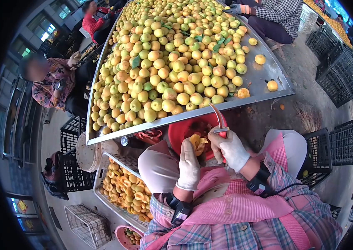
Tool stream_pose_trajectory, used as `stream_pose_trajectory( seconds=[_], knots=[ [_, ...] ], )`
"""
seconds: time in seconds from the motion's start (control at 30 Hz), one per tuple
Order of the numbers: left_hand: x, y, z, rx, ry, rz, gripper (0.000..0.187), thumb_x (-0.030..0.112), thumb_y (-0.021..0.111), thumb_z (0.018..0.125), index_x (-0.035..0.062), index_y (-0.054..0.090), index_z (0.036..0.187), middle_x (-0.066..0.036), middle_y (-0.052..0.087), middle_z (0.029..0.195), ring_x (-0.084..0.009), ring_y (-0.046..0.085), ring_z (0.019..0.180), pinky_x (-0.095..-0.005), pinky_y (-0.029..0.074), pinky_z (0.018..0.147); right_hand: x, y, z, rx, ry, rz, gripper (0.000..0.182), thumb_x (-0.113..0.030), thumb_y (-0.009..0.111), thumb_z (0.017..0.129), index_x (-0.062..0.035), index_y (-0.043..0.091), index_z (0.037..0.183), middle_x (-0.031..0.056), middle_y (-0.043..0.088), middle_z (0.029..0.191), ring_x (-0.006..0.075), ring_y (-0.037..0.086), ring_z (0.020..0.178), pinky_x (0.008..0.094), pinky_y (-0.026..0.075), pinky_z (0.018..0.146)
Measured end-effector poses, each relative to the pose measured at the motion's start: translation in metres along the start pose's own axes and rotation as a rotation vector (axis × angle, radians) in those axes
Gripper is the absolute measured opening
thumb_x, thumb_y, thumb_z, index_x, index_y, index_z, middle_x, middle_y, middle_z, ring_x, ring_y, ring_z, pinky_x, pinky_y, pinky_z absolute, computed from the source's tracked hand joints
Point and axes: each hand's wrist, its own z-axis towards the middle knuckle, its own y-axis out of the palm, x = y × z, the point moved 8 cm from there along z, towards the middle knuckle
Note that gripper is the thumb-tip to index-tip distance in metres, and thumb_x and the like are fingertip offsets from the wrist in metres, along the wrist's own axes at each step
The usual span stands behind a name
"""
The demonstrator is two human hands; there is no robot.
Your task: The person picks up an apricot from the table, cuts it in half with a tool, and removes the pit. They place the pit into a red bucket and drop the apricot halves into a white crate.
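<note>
My left hand (pixel 190 166), in a white glove, is closed on an opened orange-yellow fruit (pixel 198 144). Just to its right, my right hand (pixel 229 146), also gloved, grips a red-handled tool (pixel 223 134) with a curved metal part rising toward the table edge. Both hands are above a red basin (pixel 177 132) with dark reddish scraps inside. Beyond them, a pile of whole yellow-green fruit (pixel 168 71) covers much of a metal table (pixel 264 89). Left of my knee, a white crate (pixel 101 177) holds opened fruit (pixel 126 191).
Co-workers sit at the left (pixel 53 85), far left (pixel 93 21) and upper right (pixel 276 16). Black crates (pixel 341 75) stack at the right. A white bucket (pixel 88 154), a white basket (pixel 87 225) and a pink basin (pixel 122 237) stand at the left.
</note>
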Motion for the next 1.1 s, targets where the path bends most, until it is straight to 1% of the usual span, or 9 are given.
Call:
stream_pose_trajectory(
  seconds=[0.13, 0.27, 0.43, 0.57, 0.7, 0.77, 0.8, 0.93, 1.1],
  knots=[
    [0.013, 0.002, -0.001, -0.022, 0.267, 0.155, 0.046, 0.042, 0.032, 0.105, 0.0026, 0.053, 0.117, -0.003, 0.059, 0.095, -0.0075, 0.055, 0.074, -0.0218, 0.047, 0.067, 0.002, 0.008, -0.006, 0.003, 0.143, -0.109, 0.02, -0.028, 0.063, 0.092, -0.0087, 0.059, 0.095, -0.0003, 0.054, 0.065, 0.0079, 0.05, 0.044, 0.0219, 0.039, 0.037],
    [0.013, 0.005, -0.003, -0.063, 0.231, 0.127, 0.047, 0.042, 0.032, 0.105, 0.0027, 0.055, 0.116, -0.003, 0.06, 0.092, -0.0081, 0.056, 0.078, -0.0224, 0.048, 0.071, 0.01, 0.007, -0.003, -0.083, 0.199, -0.088, 0.015, -0.019, 0.062, 0.09, -0.0078, 0.059, 0.099, 0.0017, 0.058, 0.071, 0.009, 0.054, 0.049, 0.0225, 0.04, 0.038],
    [-0.02, 0.0, 0.0, -0.126, -0.258, -0.215, 0.057, 0.058, 0.032, 0.1, 0.0086, 0.06, 0.094, 0.001, 0.058, 0.069, -0.0069, 0.05, 0.055, -0.0207, 0.038, 0.047, 0.011, 0.006, -0.007, -0.126, 0.19, 0.026, 0.017, -0.01, 0.058, 0.088, -0.0055, 0.058, 0.105, 0.0032, 0.059, 0.071, 0.0103, 0.055, 0.049, 0.0228, 0.04, 0.038],
    [-0.01, 0.01, -0.004, -0.124, -0.259, -0.125, 0.06, 0.064, 0.032, 0.097, 0.0113, 0.06, 0.088, 0.002, 0.055, 0.064, -0.0066, 0.044, 0.046, -0.0207, 0.03, 0.04, -0.002, -0.004, -0.011, -0.128, 0.195, -0.078, 0.022, -0.009, 0.057, 0.088, -0.0034, 0.058, 0.109, 0.0014, 0.056, 0.067, 0.008, 0.051, 0.048, 0.0227, 0.038, 0.039],
    [-0.014, 0.008, -0.004, -0.097, -0.328, -0.115, 0.06, 0.064, 0.032, 0.097, 0.0121, 0.06, 0.09, 0.002, 0.055, 0.065, -0.006, 0.044, 0.049, -0.0204, 0.032, 0.044, -0.016, -0.024, -0.007, 0.009, 0.05, -0.323, 0.022, -0.008, 0.064, 0.084, -0.0023, 0.062, 0.106, 0.002, 0.057, 0.07, 0.0115, 0.054, 0.054, 0.0258, 0.045, 0.048],
    [-0.018, 0.012, -0.006, -0.107, -0.364, -0.113, 0.06, 0.064, 0.031, 0.097, 0.0125, 0.061, 0.091, 0.002, 0.055, 0.066, -0.0059, 0.044, 0.05, -0.0204, 0.033, 0.045, -0.055, 0.006, -0.021, -0.185, -0.873, -0.81, 0.027, -0.008, 0.068, 0.079, -0.0036, 0.063, 0.105, 0.0043, 0.06, 0.078, 0.0179, 0.061, 0.072, 0.0307, 0.051, 0.066],
    [-0.016, 0.017, -0.008, -0.136, -0.36, -0.092, 0.06, 0.064, 0.031, 0.097, 0.0128, 0.061, 0.093, 0.003, 0.055, 0.067, -0.0059, 0.045, 0.052, -0.0203, 0.033, 0.046, -0.054, 0.009, -0.025, -0.187, -0.733, -0.88, 0.027, -0.009, 0.072, 0.075, -0.0049, 0.064, 0.101, 0.0065, 0.062, 0.086, 0.0252, 0.062, 0.086, 0.0353, 0.05, 0.08],
    [-0.019, 0.019, -0.008, -0.255, -0.359, -0.081, 0.059, 0.063, 0.031, 0.098, 0.012, 0.06, 0.099, 0.003, 0.056, 0.072, -0.0061, 0.046, 0.056, -0.0205, 0.035, 0.05, -0.037, 0.01, -0.014, -0.227, -0.733, -1.112, 0.025, -0.023, 0.073, 0.077, -0.0092, 0.063, 0.095, 0.0075, 0.062, 0.091, 0.028, 0.063, 0.085, 0.0377, 0.053, 0.077],
    [-0.014, 0.017, -0.009, -0.24, -0.163, -0.025, 0.051, 0.054, 0.033, 0.101, 0.009, 0.058, 0.106, 0.003, 0.056, 0.075, -0.0048, 0.046, 0.059, -0.02, 0.036, 0.051, -0.032, 0.012, -0.016, -0.157, -0.767, -1.112, 0.025, -0.019, 0.072, 0.077, -0.0085, 0.06, 0.096, 0.0087, 0.061, 0.091, 0.0288, 0.063, 0.085, 0.0379, 0.053, 0.075]
  ],
)
